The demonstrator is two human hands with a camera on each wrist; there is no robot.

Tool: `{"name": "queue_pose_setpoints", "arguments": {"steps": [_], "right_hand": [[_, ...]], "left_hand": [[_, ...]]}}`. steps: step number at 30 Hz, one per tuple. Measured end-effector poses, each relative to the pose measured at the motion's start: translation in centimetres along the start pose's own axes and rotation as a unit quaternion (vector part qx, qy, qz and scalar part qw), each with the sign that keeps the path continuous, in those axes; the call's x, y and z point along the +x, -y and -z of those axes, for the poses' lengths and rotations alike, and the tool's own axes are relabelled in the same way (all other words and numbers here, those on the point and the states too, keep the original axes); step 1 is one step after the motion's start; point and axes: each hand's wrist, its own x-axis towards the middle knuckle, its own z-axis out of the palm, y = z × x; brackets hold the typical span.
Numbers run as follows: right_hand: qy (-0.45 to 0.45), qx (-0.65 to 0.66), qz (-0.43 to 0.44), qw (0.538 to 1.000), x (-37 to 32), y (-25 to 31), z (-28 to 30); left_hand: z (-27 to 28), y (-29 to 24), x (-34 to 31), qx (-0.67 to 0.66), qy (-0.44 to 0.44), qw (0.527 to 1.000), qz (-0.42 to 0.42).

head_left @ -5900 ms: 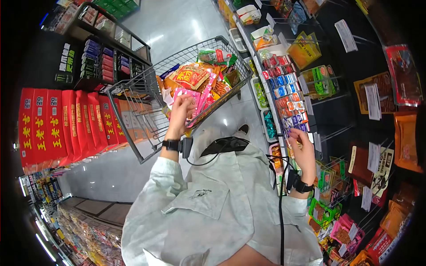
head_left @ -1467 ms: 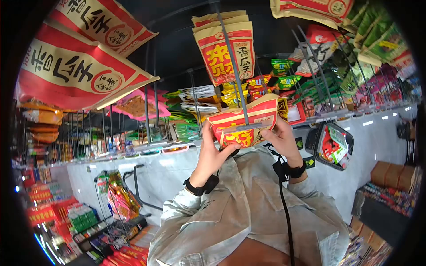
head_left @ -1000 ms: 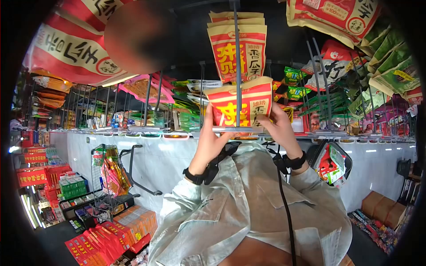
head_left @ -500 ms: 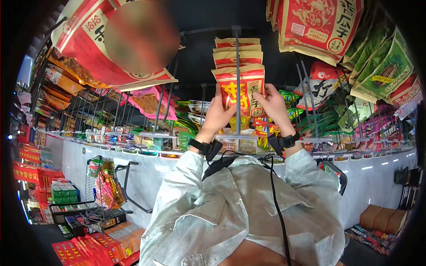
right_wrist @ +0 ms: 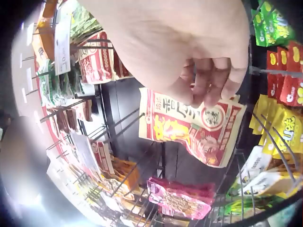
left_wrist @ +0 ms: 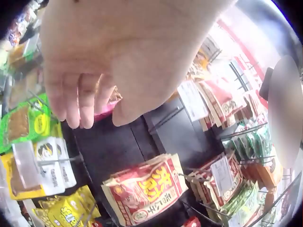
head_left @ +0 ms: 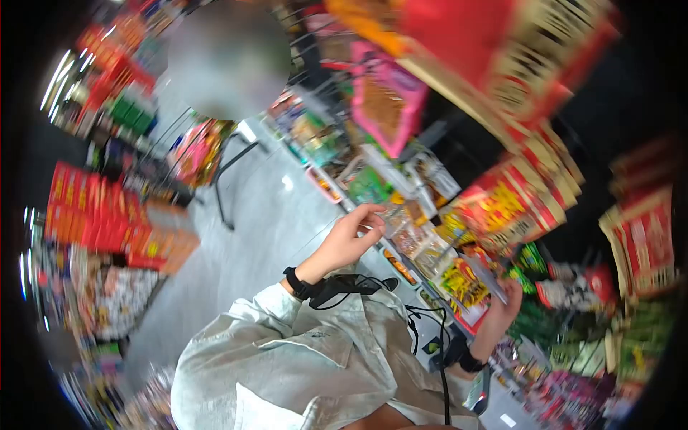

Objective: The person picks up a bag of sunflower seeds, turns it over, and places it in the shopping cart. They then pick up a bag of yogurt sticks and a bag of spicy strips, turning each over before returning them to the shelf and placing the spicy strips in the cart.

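Observation:
In the head view, a red-and-cream bag of sunflower seeds (head_left: 502,208) hangs on the rack in front of more bags like it. My left hand (head_left: 355,236) is off the bag, over the aisle edge of the shelf, its fingers loosely bent around nothing. To the lower right, my right hand (head_left: 507,297) hovers beside a price-tag holder (head_left: 487,278), below the bag. The right wrist view has its bent fingers (right_wrist: 215,85) overlapping the top of the seed bag (right_wrist: 189,127). In the left wrist view the seed bag (left_wrist: 147,189) hangs well apart from the left fingers (left_wrist: 85,106).
A wire cart (head_left: 197,154) loaded with bright packets stands in the aisle at upper left. Stacked red boxes (head_left: 93,215) stand behind it. Metal hooks and a pink snack pack (head_left: 383,100) jut out from the rack. A dark cable runs down the shirt.
The seed bag that both hands held and raised to the rack now hangs there, let go. The hands have parted, and the head view has swung toward the cart.

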Motion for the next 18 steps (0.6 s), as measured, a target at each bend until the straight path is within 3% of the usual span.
{"name": "queue_pose_setpoints", "arguments": {"steps": [1, 2, 5, 9, 10, 13, 18], "right_hand": [[0.015, -0.029, 0.003, 0.999, 0.1, -1.2, 0.2], [-0.029, -0.022, 0.001, 0.999, -0.5, -0.1, -2.0], [0.051, -0.03, -0.057, 0.997, -1.7, 1.8, -6.6], [0.154, -0.038, -0.027, 0.987, -2.9, 1.7, -13.0], [0.165, -0.041, -0.052, 0.984, -3.2, 1.5, -14.8], [0.234, -0.02, -0.041, 0.971, -6.0, 2.8, -21.6], [0.348, -0.054, -0.002, 0.936, -12.0, 4.2, -33.0]], "left_hand": [[1.1, 0.5, -1.0, -0.002, -0.019, 1.0, 0.002], [2.1, 1.1, -2.0, -0.009, -0.047, 0.999, 0.014], [5.4, 2.4, -4.3, -0.042, -0.099, 0.993, 0.045], [9.2, 4.2, -7.0, -0.041, -0.129, 0.99, 0.04], [10.4, 4.5, -7.6, -0.037, -0.139, 0.989, 0.038], [15.1, 5.8, -10.0, -0.008, -0.158, 0.987, -0.012], [25.1, 10.6, -15.6, -0.038, -0.219, 0.975, 0.024]]}}
